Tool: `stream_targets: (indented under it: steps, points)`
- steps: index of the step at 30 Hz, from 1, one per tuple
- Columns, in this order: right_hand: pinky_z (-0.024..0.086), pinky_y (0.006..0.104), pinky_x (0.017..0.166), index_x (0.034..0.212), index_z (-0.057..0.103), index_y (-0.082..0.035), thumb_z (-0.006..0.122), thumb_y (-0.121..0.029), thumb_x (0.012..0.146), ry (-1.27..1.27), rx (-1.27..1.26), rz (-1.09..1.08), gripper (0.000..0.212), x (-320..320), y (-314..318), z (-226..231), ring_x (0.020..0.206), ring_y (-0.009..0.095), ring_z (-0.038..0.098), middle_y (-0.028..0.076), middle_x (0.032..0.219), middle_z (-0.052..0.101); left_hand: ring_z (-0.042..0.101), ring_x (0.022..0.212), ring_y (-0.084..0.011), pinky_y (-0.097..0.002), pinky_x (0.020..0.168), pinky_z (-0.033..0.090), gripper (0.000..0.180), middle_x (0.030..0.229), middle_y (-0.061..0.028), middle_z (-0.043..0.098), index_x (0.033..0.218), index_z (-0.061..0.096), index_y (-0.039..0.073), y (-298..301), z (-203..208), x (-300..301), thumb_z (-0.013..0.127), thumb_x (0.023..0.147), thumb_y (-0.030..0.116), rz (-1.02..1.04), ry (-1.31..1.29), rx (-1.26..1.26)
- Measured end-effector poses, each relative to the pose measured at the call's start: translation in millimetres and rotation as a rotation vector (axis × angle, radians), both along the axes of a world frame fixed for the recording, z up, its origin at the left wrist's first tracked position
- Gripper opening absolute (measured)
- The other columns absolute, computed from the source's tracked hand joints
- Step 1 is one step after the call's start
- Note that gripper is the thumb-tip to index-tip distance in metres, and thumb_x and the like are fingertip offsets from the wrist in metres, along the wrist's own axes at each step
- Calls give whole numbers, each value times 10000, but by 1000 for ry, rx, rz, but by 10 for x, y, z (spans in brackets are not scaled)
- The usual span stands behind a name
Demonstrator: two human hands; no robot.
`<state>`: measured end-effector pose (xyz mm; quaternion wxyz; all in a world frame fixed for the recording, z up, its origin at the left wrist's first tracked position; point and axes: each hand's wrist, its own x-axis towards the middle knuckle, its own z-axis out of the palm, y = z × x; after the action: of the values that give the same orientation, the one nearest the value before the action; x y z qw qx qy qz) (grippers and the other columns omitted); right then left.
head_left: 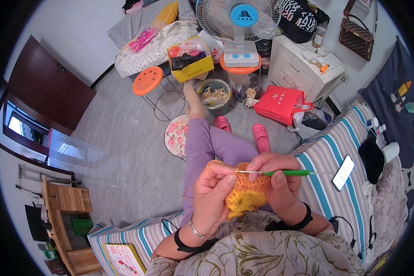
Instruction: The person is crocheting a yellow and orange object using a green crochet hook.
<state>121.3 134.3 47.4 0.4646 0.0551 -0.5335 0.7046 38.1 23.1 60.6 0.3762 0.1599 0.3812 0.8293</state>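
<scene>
Above my lap, both hands are closed around a small piece of crochet work [247,189], orange at the top and yellow below. My right hand [280,184] grips a crochet hook [287,173] with a green handle and a thin metal shaft pointing left. The hook's tip reaches the upper left edge of the crochet work, close to the left fingertips. My left hand [210,198] pinches the work from its left side. Orange yarn [209,169] loops over the left fingers and trails down to the left.
A phone [343,172] lies on the striped cover [319,147] to my right. Ahead are a fan [241,18], an orange stool [148,81], a yellow box [192,69], a bucket [215,110] and a red bag [280,105]. One foot rests near a floral stool [176,135].
</scene>
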Motion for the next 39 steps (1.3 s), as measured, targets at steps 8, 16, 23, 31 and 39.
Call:
stream_targets:
  steps: [8, 16, 23, 31, 39]
  points:
    - [489, 376, 780, 1000, 600, -23, 567, -82, 878, -24, 194, -35, 140, -9, 136, -5, 880, 261, 615, 185, 999, 628, 577, 848, -88, -231, 771, 468, 198, 902, -29, 582, 1045, 525, 29, -1, -7, 1, 586, 865, -29, -83, 32, -16]
    - [513, 366, 664, 988, 615, -73, 656, -33, 746, -120, 645, -486, 249, -131, 258, -81, 764, 291, 634, 145, 1008, 644, 598, 808, -104, -203, 694, 483, 620, 885, -54, 598, 1389, 307, 70, 85, 14, 96, 601, 854, -39, -81, 15, -37]
    - [518, 331, 724, 1023, 572, 2, 560, -4, 863, -122, 376, -339, 161, -90, 199, -73, 844, 261, 650, 171, 1031, 644, 602, 824, -109, -217, 726, 488, 593, 916, -62, 619, 1369, 328, 58, 102, 27, 105, 587, 849, -61, -74, -11, -6]
    - [519, 297, 759, 1035, 559, 20, 481, -3, 931, -136, -120, -82, 132, -16, 170, 24, 825, 177, 633, 115, 912, 633, 588, 919, -153, -270, 802, 466, 131, 965, -80, 625, 959, 668, 24, -191, -1, -369, 628, 835, 36, -590, 486, -114]
    - [495, 324, 784, 1025, 574, 14, 546, -22, 897, -82, -6, -171, 136, -23, 130, -10, 860, 202, 616, 128, 942, 631, 545, 983, -206, -325, 896, 430, 734, 1178, -104, 516, 1399, 334, 115, -157, -16, -254, 689, 760, 57, -288, 381, 172]
